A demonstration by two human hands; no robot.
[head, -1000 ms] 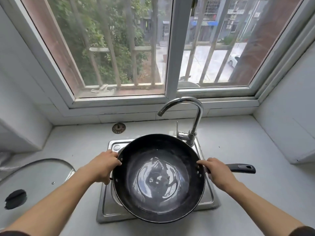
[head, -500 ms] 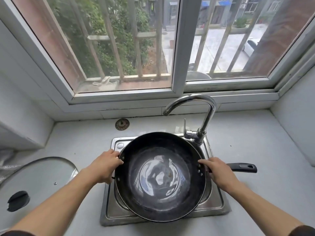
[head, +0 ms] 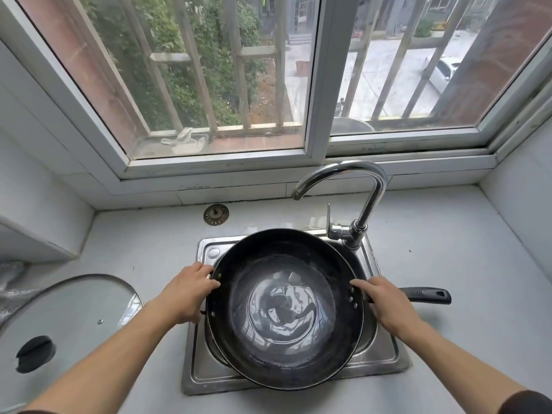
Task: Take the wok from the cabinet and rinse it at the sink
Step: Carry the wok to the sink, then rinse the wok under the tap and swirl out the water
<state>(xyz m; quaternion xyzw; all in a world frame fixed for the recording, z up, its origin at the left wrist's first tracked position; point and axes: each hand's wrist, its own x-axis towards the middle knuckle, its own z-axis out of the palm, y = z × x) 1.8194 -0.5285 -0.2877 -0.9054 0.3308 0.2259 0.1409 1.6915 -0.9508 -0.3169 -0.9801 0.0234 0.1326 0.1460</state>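
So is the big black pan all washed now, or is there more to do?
Not quite. Getting it out looks done: the wok is over the sink. Right now the left hand holds its rim, the right hand its long handle, with water pooled inside. No water comes from the tap. Still left: tipping that water out.

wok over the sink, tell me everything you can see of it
The wok is round, black and looks like dark metal, with rivets inside the rim on both sides and a long black handle pointing right. A shallow pool of water lies in its bottom. It sits over the steel sink, tilted slightly. The left hand grips its left rim, the right hand the handle's base.
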